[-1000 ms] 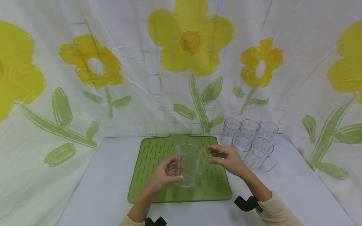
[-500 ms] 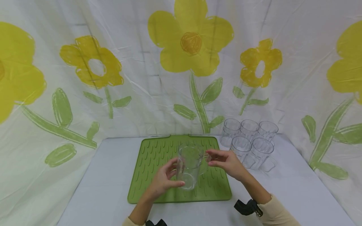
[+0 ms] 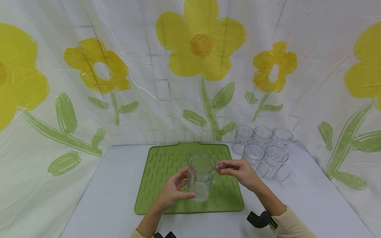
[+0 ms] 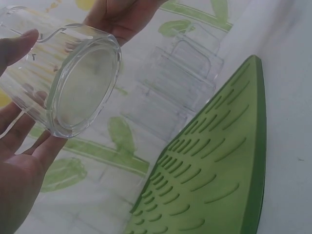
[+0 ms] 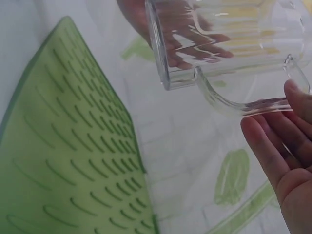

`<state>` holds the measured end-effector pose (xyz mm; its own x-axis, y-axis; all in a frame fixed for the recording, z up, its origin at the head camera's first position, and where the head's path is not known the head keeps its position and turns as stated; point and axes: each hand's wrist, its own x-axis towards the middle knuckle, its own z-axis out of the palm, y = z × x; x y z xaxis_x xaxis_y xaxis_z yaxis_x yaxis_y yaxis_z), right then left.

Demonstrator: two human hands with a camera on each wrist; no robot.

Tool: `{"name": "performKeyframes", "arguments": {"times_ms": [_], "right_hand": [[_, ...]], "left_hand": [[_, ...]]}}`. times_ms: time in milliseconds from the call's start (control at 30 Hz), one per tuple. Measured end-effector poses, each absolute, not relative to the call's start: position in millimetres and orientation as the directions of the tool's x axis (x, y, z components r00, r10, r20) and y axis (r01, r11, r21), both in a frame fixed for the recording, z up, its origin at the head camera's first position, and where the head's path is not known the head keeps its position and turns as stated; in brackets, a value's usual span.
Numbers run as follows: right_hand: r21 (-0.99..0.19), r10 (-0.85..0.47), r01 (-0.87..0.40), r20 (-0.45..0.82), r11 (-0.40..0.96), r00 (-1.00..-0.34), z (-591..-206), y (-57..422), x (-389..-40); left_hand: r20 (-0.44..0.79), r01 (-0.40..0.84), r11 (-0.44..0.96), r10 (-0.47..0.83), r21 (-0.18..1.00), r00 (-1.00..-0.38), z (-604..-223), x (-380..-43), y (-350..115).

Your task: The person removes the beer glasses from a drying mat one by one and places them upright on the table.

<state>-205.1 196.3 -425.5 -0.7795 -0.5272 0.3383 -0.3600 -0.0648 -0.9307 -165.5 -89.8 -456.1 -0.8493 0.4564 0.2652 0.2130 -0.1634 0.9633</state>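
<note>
A clear glass mug (image 3: 201, 185) is held up over a green ridged mat (image 3: 162, 165) in the head view, its mouth tipped toward the camera. My left hand (image 3: 174, 190) grips the mug's body, thumb on the near side and fingers round the far side. On the right, my right hand (image 3: 239, 171) pinches the mug's handle (image 5: 229, 105) between thumb and fingers. The left wrist view shows the mug's thick round base (image 4: 87, 87), raised off the mat. Nothing is visible inside the mug.
Several more clear glass mugs (image 3: 276, 158) stand close together at the table's back right, beside the mat. The table (image 3: 113, 185) is white. A white curtain (image 3: 143, 109) with yellow flowers hangs right behind its back edge.
The mug has tipped so that its rim now shows as an oval facing the head camera. My right hand has lowered slightly, and its thumb and fingers have come together on the handle.
</note>
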Motion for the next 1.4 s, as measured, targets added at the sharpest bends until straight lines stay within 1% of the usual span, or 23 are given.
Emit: {"name": "performKeyframes", "arguments": {"times_ms": [200, 400, 667, 933, 1033, 1267, 1400], "right_hand": [[-0.926, -0.529, -0.367, 0.357, -0.091, -0.770, -425.2, 194.8, -204.8], [-0.927, -0.528, -0.365, 0.354, -0.088, -0.772, -424.8, 193.9, -203.7], [-0.917, -0.488, -0.394, 0.373, -0.064, -0.789, -422.7, 192.0, -200.6], [-0.893, -0.471, -0.440, 0.428, -0.090, -0.772, -419.0, 195.2, -200.8], [-0.886, -0.458, -0.459, 0.435, -0.064, -0.775, -416.2, 198.1, -201.1], [-0.879, -0.408, -0.477, 0.428, 0.022, -0.807, -407.9, 210.9, -198.7], [-0.885, -0.371, -0.462, 0.409, 0.063, -0.834, -399.6, 218.0, -197.9]], "left_hand": [[0.274, 0.212, -0.184, 0.461, 0.960, -0.844, -454.7, -164.9, -89.2], [0.279, 0.208, -0.199, 0.470, 0.958, -0.838, -456.6, -165.4, -89.7], [0.293, 0.243, -0.165, 0.484, 0.956, -0.825, -455.7, -166.4, -89.2], [0.286, 0.257, -0.128, 0.484, 0.958, -0.827, -455.8, -167.8, -88.6], [0.293, 0.275, -0.109, 0.476, 0.955, -0.829, -455.9, -167.5, -90.0], [0.290, 0.301, -0.051, 0.462, 0.952, -0.838, -459.4, -165.0, -98.2], [0.270, 0.304, 0.010, 0.432, 0.953, -0.861, -461.9, -162.9, -107.5]]}}
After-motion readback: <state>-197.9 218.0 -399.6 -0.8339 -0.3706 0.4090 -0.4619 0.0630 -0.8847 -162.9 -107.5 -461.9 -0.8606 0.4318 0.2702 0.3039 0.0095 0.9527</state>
